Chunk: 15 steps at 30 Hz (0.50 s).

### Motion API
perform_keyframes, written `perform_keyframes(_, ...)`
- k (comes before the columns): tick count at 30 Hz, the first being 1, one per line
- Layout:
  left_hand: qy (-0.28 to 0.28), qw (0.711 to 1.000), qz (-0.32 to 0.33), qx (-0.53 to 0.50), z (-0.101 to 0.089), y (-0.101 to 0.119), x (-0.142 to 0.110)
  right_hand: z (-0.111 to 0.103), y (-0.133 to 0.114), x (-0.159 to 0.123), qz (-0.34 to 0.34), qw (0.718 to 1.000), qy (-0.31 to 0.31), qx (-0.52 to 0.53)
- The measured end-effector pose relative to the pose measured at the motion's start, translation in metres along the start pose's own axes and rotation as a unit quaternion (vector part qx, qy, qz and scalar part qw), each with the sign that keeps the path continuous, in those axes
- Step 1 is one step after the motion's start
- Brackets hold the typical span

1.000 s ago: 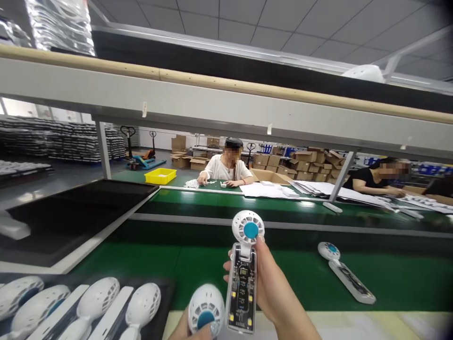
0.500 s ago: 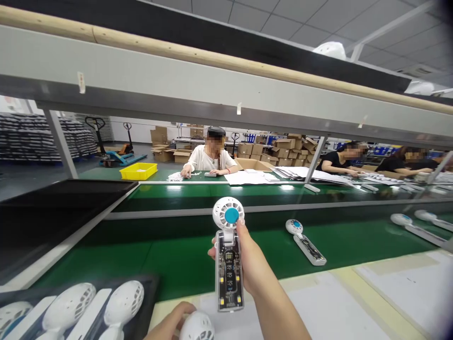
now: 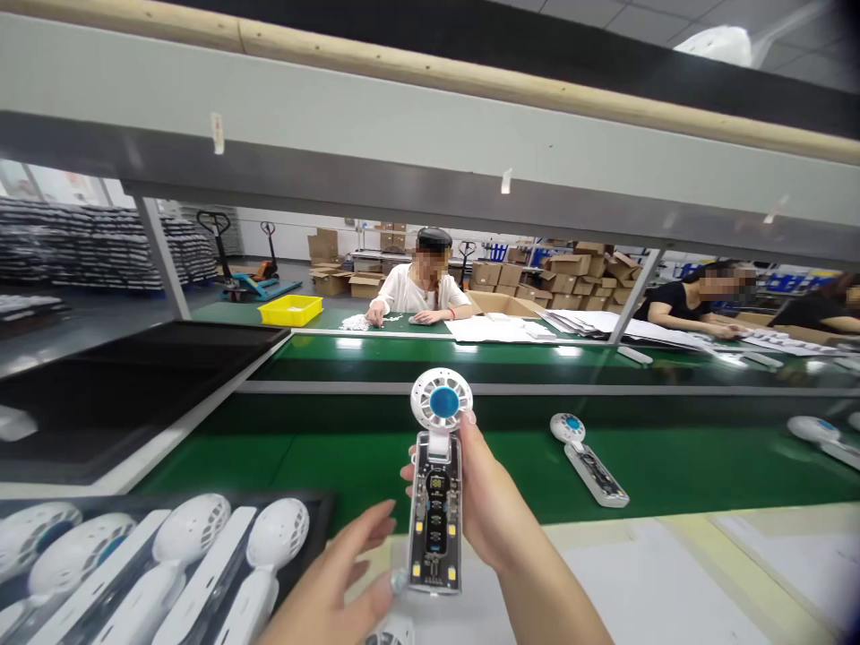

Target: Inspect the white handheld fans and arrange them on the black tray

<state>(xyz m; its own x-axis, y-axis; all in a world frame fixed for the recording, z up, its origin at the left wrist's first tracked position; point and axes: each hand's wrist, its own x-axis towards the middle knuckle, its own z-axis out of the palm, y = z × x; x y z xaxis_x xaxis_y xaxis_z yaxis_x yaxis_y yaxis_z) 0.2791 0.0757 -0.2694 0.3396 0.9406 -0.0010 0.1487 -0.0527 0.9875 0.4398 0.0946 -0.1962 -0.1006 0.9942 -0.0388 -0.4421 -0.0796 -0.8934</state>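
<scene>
My right hand (image 3: pixel 494 511) is wrapped round a handheld fan (image 3: pixel 438 511) and holds it upright. The fan has a round white head with a blue centre, and its clear handle shows a circuit board. Just left of the handle is my left hand (image 3: pixel 342 582), fingers and thumb spread, with nothing in its grasp. Below that hand, a second white fan head (image 3: pixel 391 632) is cut off by the bottom edge. At the lower left, several white fans (image 3: pixel 277 537) lie in a dark tray (image 3: pixel 319 511).
On the green conveyor belt (image 3: pixel 511 479) another fan (image 3: pixel 595 470) lies to the right. A grey shelf beam (image 3: pixel 376 134) crosses overhead. Beyond the belt, a co-worker in a white top (image 3: pixel 423 291) sits by a yellow bin (image 3: pixel 290 310). White sheets (image 3: pixel 645 573) cover the near worktop.
My left hand has let go of the second fan, which is now low beneath it, and has risen beside the held fan's handle. My right hand keeps its hold; the view has shifted.
</scene>
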Motion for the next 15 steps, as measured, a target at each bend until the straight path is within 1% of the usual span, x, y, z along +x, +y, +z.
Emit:
perform_keyframes(1, 0.006, 0.996, 0.01, -0.085, 0.009, 0.005, -0.001, 0.005, 0.002, -0.003, 0.002, 1.0, -0.017, 0.016)
perform_keyframes(3, -0.002, 0.973, -0.009, -0.229, 0.024, 0.016, -0.005, 0.014, 0.007, -0.009, -0.001, 0.997, -0.071, 0.028)
perform_keyframes(5, 0.002, 0.953, -0.048, -0.299, 0.034, 0.026, -0.01, 0.016, 0.008, -0.009, -0.037, 0.991, -0.126, -0.014)
perform_keyframes(6, 0.014, 0.948, -0.056, -0.312, 0.036, 0.03, -0.013, 0.012, 0.008, -0.006, -0.061, 0.987, -0.133, -0.06)
perform_keyframes(7, 0.031, 0.946, -0.053, -0.319, 0.036, 0.034, -0.015, 0.003, 0.007, 0.0, -0.087, 0.981, -0.11, -0.131)
perform_keyframes(8, 0.051, 0.943, -0.042, -0.326, 0.034, 0.037, -0.016, -0.011, 0.004, 0.008, -0.111, 0.968, -0.056, -0.217)
perform_keyframes(9, 0.07, 0.939, -0.03, -0.334, 0.032, 0.04, -0.017, -0.03, 0.002, 0.017, -0.125, 0.947, 0.014, -0.297)
perform_keyframes(10, 0.087, 0.935, -0.02, -0.344, 0.029, 0.042, -0.017, -0.052, -0.002, 0.027, -0.135, 0.892, 0.125, -0.412)
perform_keyframes(11, 0.103, 0.929, -0.01, -0.356, 0.026, 0.043, -0.017, -0.078, -0.006, 0.036, -0.131, 0.863, 0.195, -0.448)
perform_keyframes(12, 0.116, 0.923, 0.001, -0.367, 0.022, 0.044, -0.016, -0.106, -0.01, 0.043, -0.119, 0.843, 0.244, -0.464)
perform_keyframes(14, 0.132, 0.913, 0.031, -0.384, 0.016, 0.042, -0.014, -0.16, -0.018, 0.054, -0.077, 0.812, 0.326, -0.478)
perform_keyframes(15, 0.134, 0.91, 0.05, -0.389, 0.013, 0.041, -0.014, -0.185, -0.022, 0.057, -0.051, 0.801, 0.36, -0.476)
